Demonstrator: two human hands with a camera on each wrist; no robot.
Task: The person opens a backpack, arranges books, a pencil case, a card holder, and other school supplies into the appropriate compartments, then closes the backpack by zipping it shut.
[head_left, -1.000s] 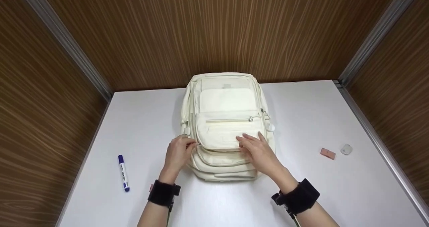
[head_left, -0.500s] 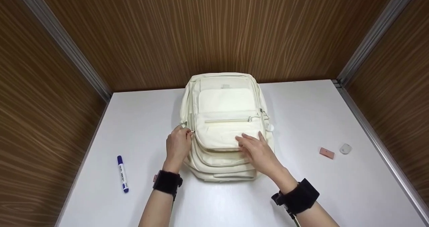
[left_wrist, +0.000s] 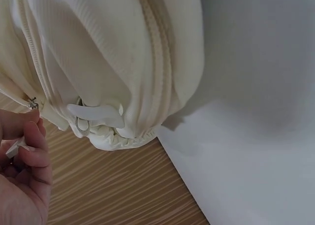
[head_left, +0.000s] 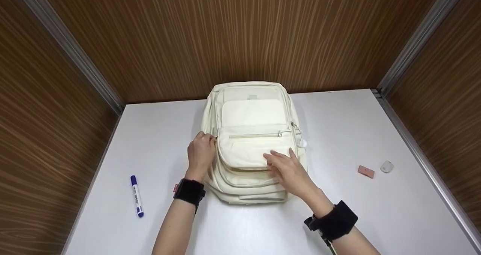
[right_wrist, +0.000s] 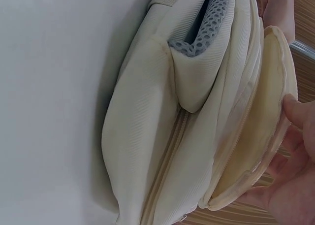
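A cream backpack (head_left: 252,112) lies on its back with its front pocket (head_left: 240,153) facing up. In the head view my left hand (head_left: 201,153) is at the pocket's left edge. It pinches the zipper pull (left_wrist: 18,147), and the metal slider (left_wrist: 33,105) shows just past the fingertips in the left wrist view. My right hand (head_left: 291,172) holds the pocket's lower edge, thumb at the rim and the other fingers spread over the outer face. Seen from the right wrist, the pocket gapes along its zipper teeth (right_wrist: 241,131).
A blue-capped marker (head_left: 136,196) lies on the white table (head_left: 161,134), left of the backpack. To the right lie a small pink block (head_left: 366,171) and a small pale rounded piece (head_left: 386,166). Wood-grain panels (head_left: 240,33) enclose the back and sides.
My left hand has moved up along the pocket's left edge, away from the lower corner, with the zipper pull. The right hand has stayed at the pocket's lower edge.
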